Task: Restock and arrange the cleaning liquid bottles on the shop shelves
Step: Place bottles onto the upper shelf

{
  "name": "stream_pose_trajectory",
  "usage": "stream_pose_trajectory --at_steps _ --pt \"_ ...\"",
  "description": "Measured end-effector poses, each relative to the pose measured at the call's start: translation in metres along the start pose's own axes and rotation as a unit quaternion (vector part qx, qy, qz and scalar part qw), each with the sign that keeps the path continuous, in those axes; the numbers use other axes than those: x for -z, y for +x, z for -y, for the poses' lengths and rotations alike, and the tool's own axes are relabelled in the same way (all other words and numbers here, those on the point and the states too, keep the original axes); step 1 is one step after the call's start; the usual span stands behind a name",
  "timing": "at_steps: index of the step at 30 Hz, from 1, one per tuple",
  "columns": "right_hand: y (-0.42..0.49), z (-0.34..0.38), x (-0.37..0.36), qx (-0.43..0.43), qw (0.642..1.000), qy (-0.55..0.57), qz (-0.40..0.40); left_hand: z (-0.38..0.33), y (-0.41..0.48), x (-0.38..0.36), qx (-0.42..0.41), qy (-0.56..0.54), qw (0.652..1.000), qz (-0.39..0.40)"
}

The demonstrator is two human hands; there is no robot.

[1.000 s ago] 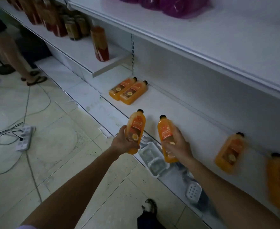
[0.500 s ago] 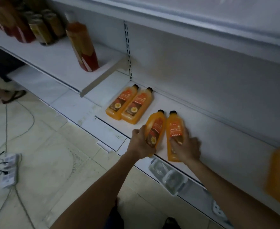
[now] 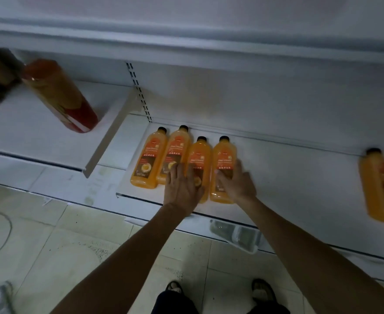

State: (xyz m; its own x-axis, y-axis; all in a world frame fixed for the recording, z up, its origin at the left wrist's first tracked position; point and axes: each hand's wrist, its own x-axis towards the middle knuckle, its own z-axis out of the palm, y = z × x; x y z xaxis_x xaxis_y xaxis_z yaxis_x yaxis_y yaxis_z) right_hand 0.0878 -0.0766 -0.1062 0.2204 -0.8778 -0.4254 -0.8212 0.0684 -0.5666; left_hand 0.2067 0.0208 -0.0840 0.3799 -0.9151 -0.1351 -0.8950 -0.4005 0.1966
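- Orange cleaner bottles, head view: four in a row at the left end of the lower shelf (image 3: 299, 177), black caps toward its back edge.
- I cannot tell from this steep angle whether they stand or lie flat.
- First bottle (image 3: 144, 164) and second bottle (image 3: 175, 150) touch and sit closest to the back edge.
- Third bottle (image 3: 199, 159) and fourth bottle (image 3: 223, 159) sit slightly nearer the front edge, so the row is stepped.
- Left hand (image 3: 182, 191): fingers straight and spread, palm flat over the second and third bottles. It presses and does not grasp.
- Right hand (image 3: 237, 184): loose hold on the lower right of the fourth bottle, thumb across the front, fingers along the right side.
- Step in hand, my read: seating the two right bottles into the row.
- To do it well: push both toward the back edge until the caps line up with the first pair.
- Keep the left palm flat as a stop so the second bottle does not slide left.
- Squeeze from the right to close the gap between third and fourth, labels facing out.
- Let go of the fourth only once it touches the third.
- Fifth bottle (image 3: 381, 186) sits well apart toward the shelf's right end, blurred. It likely joins next.
- Red bottle (image 3: 59, 96) on the raised side shelf (image 3: 39, 137) at the left is well clear of the row.
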Motion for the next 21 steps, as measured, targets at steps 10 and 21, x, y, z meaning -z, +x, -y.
stream_pose_trajectory --at_steps 10,21 --pt "-0.016 -0.082 0.114 -0.054 0.995 0.053 -0.070 -0.108 0.025 0.028 -0.119 -0.071 0.988 0.065" --pt "-0.039 -0.283 0.280 -0.144 0.962 0.079 -0.218 -0.332 0.021 -0.026 -0.139 -0.179 0.967 0.118"
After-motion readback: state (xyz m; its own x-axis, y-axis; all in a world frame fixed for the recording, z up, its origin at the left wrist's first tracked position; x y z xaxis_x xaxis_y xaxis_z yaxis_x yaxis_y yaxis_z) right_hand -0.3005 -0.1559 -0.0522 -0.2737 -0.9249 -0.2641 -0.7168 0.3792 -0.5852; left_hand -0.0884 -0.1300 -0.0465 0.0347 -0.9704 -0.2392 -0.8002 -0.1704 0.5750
